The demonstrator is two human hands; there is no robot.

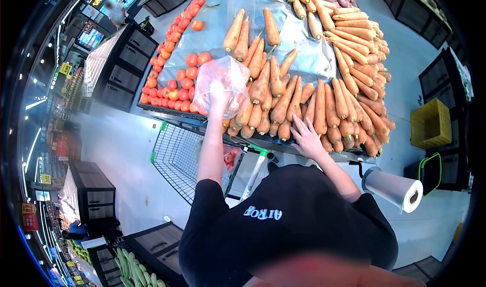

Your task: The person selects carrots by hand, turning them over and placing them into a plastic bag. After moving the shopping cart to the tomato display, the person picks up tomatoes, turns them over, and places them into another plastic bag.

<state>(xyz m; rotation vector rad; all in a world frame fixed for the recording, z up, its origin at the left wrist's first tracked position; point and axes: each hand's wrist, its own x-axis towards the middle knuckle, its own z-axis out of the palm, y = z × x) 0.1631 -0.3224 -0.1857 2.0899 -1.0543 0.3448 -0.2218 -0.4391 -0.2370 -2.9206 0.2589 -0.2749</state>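
1. Left hand [218, 92]: raised at 11 o'clock from centre, fingers closed on a clear bag [230, 72] and gripping its plastic; partly seen through the film.
2. Bag: held up over the front of the worktop [298, 49], right where tomatoes [172, 84] meet carrots [324, 105]; reddish shapes inside, too blurred to name.
3. Right hand [306, 137]: at 3 o'clock from centre, fingers spread wide and laid flat on the front row of carrots, gripping nothing.
4. Carrots: heaped thickly from 12 to 3 o'clock, tips mostly toward the near edge, touching the bag's right side.
5. Tomatoes: banked at 9 o'clock of the bag, running up along the worktop's left edge toward 12 o'clock.
6. Bare grey sheet of the worktop at 12 o'clock, between the two heaps, with a few loose carrots on it.
7. Wire cart [177, 155]: at 7 o'clock of the bag, just below the worktop's edge.
8. Roll of bags [397, 188]: at 4 o'clock of the right hand, near the worktop's corner.
9. Yellow crate [430, 122]: far out at 3 o'clock, well apart from both hands.
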